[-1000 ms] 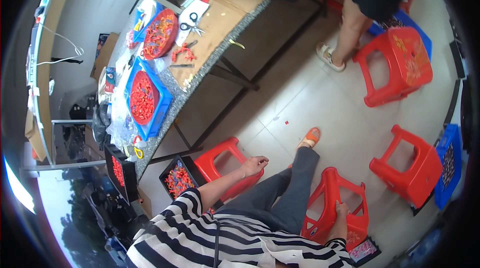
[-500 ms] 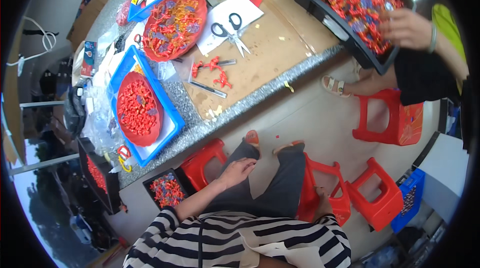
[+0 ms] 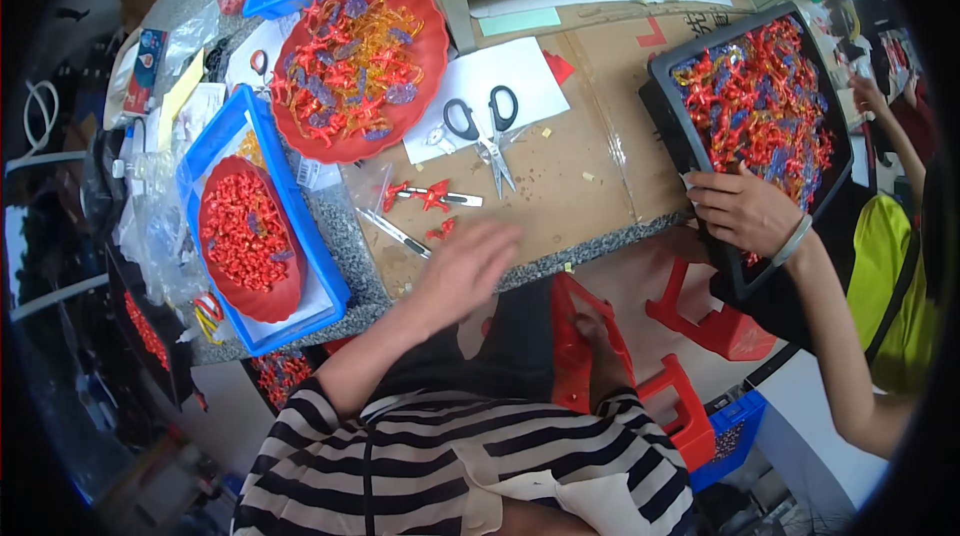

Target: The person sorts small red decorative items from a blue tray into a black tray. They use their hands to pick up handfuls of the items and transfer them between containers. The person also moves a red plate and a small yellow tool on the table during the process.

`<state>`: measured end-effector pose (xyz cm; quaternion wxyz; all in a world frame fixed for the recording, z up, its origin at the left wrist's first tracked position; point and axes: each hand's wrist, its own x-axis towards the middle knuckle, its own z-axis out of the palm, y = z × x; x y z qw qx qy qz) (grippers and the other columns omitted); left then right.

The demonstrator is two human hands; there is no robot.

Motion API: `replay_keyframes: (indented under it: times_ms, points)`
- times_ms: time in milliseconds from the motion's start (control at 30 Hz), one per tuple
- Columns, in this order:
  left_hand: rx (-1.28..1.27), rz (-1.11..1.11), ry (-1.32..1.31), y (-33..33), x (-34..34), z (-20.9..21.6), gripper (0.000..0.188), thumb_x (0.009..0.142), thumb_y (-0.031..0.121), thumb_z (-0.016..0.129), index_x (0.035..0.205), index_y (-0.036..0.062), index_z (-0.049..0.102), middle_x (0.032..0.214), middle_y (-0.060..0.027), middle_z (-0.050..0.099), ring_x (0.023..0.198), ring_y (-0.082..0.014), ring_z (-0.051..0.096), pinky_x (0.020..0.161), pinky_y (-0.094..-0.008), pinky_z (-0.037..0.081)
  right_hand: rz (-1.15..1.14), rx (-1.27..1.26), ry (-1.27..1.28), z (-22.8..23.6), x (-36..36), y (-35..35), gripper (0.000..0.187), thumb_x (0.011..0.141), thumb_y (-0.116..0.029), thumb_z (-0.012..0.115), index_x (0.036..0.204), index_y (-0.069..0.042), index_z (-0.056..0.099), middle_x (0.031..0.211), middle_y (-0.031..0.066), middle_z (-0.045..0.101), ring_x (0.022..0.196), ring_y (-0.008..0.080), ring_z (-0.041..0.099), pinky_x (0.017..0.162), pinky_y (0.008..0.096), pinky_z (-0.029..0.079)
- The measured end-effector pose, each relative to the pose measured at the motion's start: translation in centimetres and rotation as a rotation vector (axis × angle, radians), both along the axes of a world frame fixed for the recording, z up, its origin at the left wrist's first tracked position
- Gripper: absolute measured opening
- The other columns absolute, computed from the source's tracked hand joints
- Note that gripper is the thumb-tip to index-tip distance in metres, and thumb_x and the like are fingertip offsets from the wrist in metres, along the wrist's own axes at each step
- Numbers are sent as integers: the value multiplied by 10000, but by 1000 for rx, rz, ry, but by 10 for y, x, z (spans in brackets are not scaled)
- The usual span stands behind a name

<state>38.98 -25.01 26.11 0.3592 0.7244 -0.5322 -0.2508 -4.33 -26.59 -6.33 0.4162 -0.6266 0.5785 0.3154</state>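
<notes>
My left hand, smeared by motion, reaches over the table's near edge with fingers stretched out and nothing seen in them. Just beyond it lie small red plastic figures and a craft knife. Scissors with black handles rest on white paper and cardboard farther back. Low by my legs, my right hand is closed on a red plastic stool; its fingers are partly hidden.
A scalloped red plate holds red, orange and purple pieces. A blue tray carries a red dish of small red pieces. At right, a co-worker's hand grips a full black tray. More red stools stand below.
My left hand has risen from my lap to the table edge. My right hand and its stool have shifted toward the table. The co-worker's black tray is turned and lower in view.
</notes>
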Motion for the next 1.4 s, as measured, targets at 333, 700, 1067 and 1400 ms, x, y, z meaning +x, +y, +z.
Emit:
replay_keyframes:
  times_ms: [333,700,1067,1400]
  points:
    - [127,336,-584,-111,42,-33,618,729,279,694,1235,16,456,1267,-188,422,1235,-363,335,954,-478,308,53,51,-280,145,111,-69,419,840,-433,551,1097,-109,617,1006,170,638,1006,282,591,889,360,440]
    - [-62,421,-76,-97,57,-11,515,664,176,742,1104,43,509,945,-154,547,938,-306,491,839,-388,393,103,-354,-825,367,317,-145,481,766,-197,700,1166,-5,513,1024,111,599,849,176,590,763,286,450]
    - [-201,569,1789,-93,28,71,353,893,393,531,1020,64,514,1000,-95,504,839,-228,548,786,-453,503,-153,-318,-1416,378,319,-149,714,757,-183,710,1356,-45,347,1374,110,391,1204,222,421,968,343,346]
    - [-220,270,1133,-60,43,166,411,946,334,442,1217,26,426,1064,-93,503,1027,-218,525,854,-359,437,-216,-1151,-1685,639,402,-226,218,865,-4,502,1076,9,555,879,123,640,686,145,608,599,272,479]
